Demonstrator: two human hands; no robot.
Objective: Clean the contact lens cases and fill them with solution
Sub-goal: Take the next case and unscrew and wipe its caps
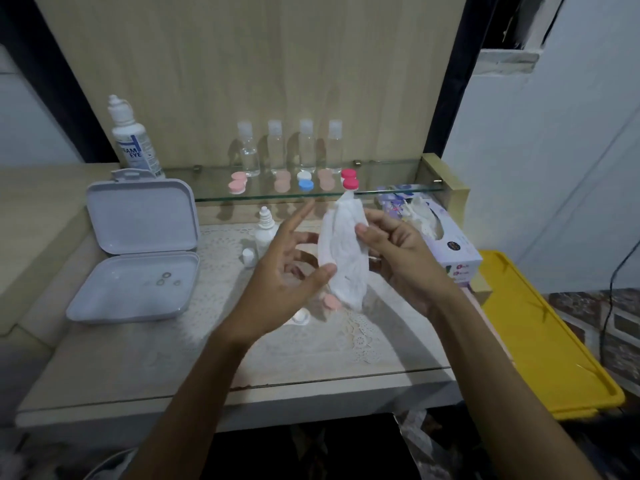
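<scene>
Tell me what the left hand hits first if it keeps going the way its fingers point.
The left hand points up and away toward the glass shelf. It would probably meet the shelf's front edge near the blue and white lens case, though depth is unclear from one view.

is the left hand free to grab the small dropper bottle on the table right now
Probably yes. The left hand only pinches the tissue with its thumb, and the small dropper bottle stands just beyond its fingers with nothing between; it would drop the tissue first.
</scene>
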